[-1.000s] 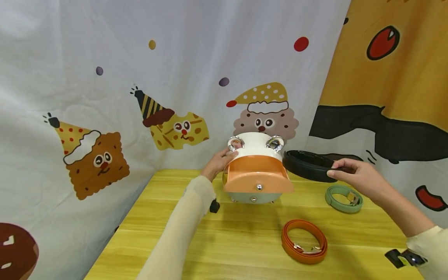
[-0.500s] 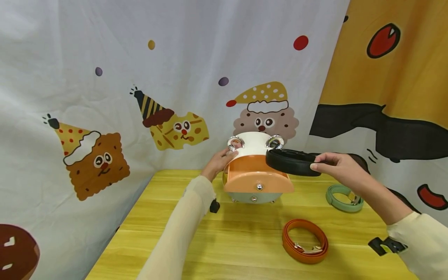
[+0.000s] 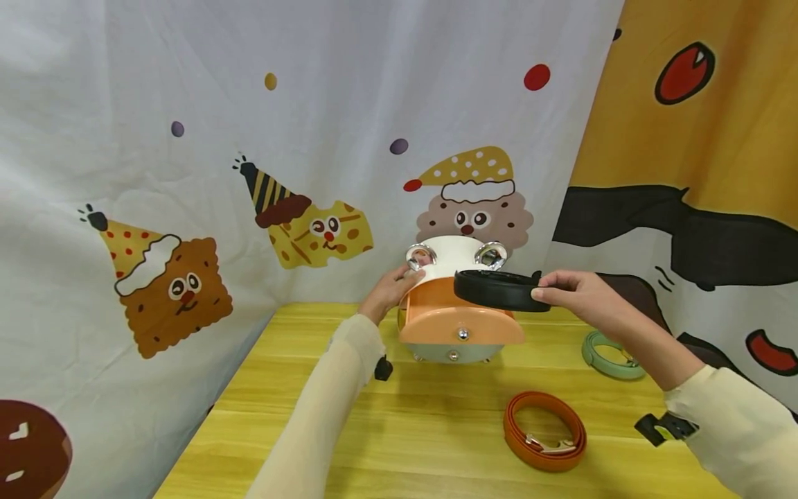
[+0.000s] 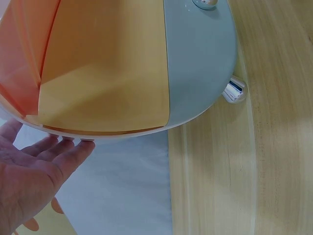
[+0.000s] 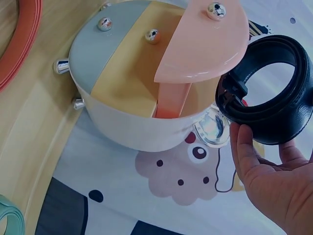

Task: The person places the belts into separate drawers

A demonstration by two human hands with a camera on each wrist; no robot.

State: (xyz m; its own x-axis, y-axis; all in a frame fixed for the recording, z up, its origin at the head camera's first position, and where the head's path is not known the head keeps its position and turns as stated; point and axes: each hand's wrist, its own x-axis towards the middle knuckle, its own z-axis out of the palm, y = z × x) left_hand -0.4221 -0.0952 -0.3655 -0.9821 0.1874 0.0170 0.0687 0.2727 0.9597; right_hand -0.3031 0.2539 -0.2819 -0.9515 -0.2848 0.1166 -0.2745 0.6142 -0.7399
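Observation:
My right hand pinches the edge of a coiled black belt, raised over the right part of an orange drawer that is pulled out. This top drawer belongs to a small rounded storage box with a white shell and two chrome rings like frog eyes. In the right wrist view the black belt is a thick roll held between thumb and fingers. My left hand rests against the box's left side. Its fingers lie fairly straight on the shell in the left wrist view.
A coiled orange belt with a silver buckle lies on the wooden table, in front of the box. Farther right lies a coiled green belt. A printed cloth hangs behind the table.
My right hand has carried the black belt leftward, from beside the box to over the pulled-out drawer. The left hand and the box have stayed in place.

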